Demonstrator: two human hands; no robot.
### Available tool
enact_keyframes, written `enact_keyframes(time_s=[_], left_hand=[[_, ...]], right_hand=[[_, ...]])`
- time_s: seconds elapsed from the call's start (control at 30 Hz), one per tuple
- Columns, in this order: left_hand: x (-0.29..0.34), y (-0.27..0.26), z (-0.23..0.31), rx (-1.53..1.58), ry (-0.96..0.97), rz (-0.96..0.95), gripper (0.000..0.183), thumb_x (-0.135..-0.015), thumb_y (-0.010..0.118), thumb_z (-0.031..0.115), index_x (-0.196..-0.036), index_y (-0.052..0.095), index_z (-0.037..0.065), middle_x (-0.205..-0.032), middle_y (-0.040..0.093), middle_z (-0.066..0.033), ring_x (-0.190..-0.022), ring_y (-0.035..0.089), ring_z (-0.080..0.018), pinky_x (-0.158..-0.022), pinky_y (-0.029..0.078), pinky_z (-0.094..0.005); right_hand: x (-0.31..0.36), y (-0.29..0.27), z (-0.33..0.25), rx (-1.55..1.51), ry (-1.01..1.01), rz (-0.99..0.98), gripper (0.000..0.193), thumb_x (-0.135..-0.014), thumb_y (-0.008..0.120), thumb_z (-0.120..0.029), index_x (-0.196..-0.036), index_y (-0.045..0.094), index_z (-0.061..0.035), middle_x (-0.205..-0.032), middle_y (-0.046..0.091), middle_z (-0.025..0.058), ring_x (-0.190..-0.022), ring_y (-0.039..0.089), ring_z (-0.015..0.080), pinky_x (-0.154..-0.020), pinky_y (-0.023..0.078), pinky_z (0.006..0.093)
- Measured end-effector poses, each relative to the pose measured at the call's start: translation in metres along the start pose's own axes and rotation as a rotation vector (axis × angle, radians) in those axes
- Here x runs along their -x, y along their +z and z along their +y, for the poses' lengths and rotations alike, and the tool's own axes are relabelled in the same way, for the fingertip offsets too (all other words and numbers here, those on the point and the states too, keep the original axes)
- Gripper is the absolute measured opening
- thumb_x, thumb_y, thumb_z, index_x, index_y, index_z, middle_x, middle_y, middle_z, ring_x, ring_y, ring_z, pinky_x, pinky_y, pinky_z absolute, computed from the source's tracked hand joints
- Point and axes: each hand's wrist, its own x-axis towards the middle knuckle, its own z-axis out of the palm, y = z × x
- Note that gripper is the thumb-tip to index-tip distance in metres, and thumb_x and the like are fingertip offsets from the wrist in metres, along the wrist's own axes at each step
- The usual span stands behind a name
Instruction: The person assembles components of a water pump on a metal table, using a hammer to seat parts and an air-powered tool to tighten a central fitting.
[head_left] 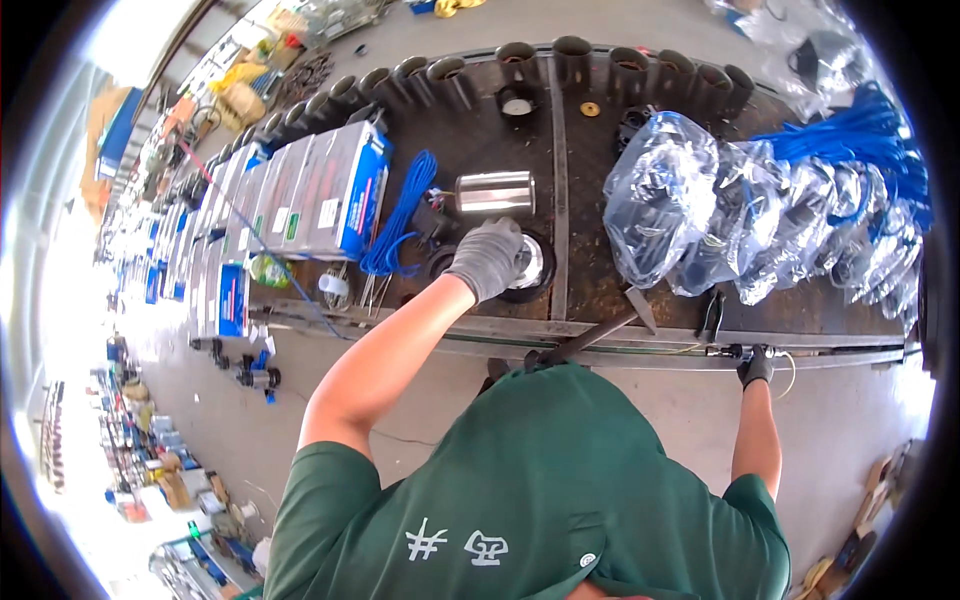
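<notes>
My left hand (488, 260), in a grey glove, has its fingers curled over the side of a round silvery metal part (530, 263). That part sits in a black ring (545, 284) near the front edge of the workbench (640, 318). Just beyond it lies a shiny metal cylinder (496, 192) on its side. Out to the right, below the bench edge, my right hand (757, 369) wears a dark glove and is closed around a metallic hand tool (738, 351) with a thin pale hose. The glove hides part of this tool.
A hammer (602, 332) and black-handled pliers (712, 315) lie along the front edge. Clear plastic bags (665, 200) of parts and blue cable coils (850, 130) fill the right side. Blue-and-grey boxes (335, 195) and a blue cable bundle (408, 215) stand left. Dark cylinders (572, 65) line the back.
</notes>
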Motion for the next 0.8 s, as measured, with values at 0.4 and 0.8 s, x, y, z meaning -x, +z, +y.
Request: enact_keyframes(time_s=[0.4, 0.8], left_hand=[[0.157, 0.131, -0.13, 0.814, -0.623, 0.653, 0.022, -0.088, 0.073, 0.002, -0.108, 0.068, 0.005, -0.098, 0.068, -0.0149, -0.087, 0.07, -0.0287, -0.079, 0.056, -0.0386], [0.248, 0.262, -0.303, 0.701, -1.187, 0.431, 0.032, -0.089, 0.071, 0.023, -0.117, 0.071, 0.009, -0.111, 0.074, -0.0197, -0.105, 0.07, -0.0394, -0.092, 0.054, -0.047]], right_hand=[[0.207, 0.131, 0.11, 0.322, -0.497, -0.865, 0.055, -0.091, 0.077, -0.007, -0.143, 0.059, -0.0118, -0.084, 0.063, -0.0003, -0.071, 0.061, 0.0114, -0.063, 0.052, 0.0299], [0.379, 0.25, 0.128, 1.201, -0.79, -0.452, 0.065, -0.077, 0.08, -0.039, -0.133, 0.062, -0.0114, -0.12, 0.066, 0.029, -0.115, 0.062, 0.0474, -0.098, 0.052, 0.0515]])
